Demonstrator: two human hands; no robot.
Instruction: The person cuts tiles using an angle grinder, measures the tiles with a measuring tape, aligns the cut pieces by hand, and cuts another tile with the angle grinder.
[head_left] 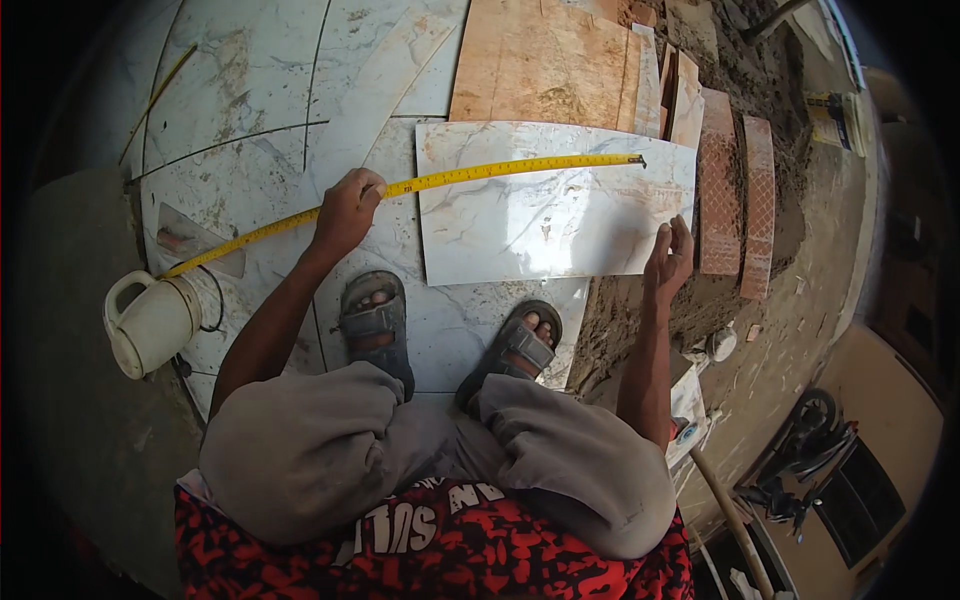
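Observation:
A yellow tape measure [515,168] stretches across the tiled floor, its metal end hook lying over a loose white marbled tile [480,230]. My left hand [348,212] is closed around the blade, just left of that tile. Leftward, the blade runs down to a white jug-like container [152,325] with a handle; the tape's case cannot be made out. My right hand [670,262] is at the tile's lower right edge, fingers slightly curled and apart from the thumb. It appears to touch the edge, but any contact is partly hidden.
Brown-backed tile pieces [545,70] lie beyond the loose tile. Narrow reddish tile strips [757,205] rest on dark mortar [630,320] at the right. A triangular tile offcut [200,242] lies near the jug. My sandalled feet stand on the laid tiles [400,330]. A motorbike [800,450] stands far right.

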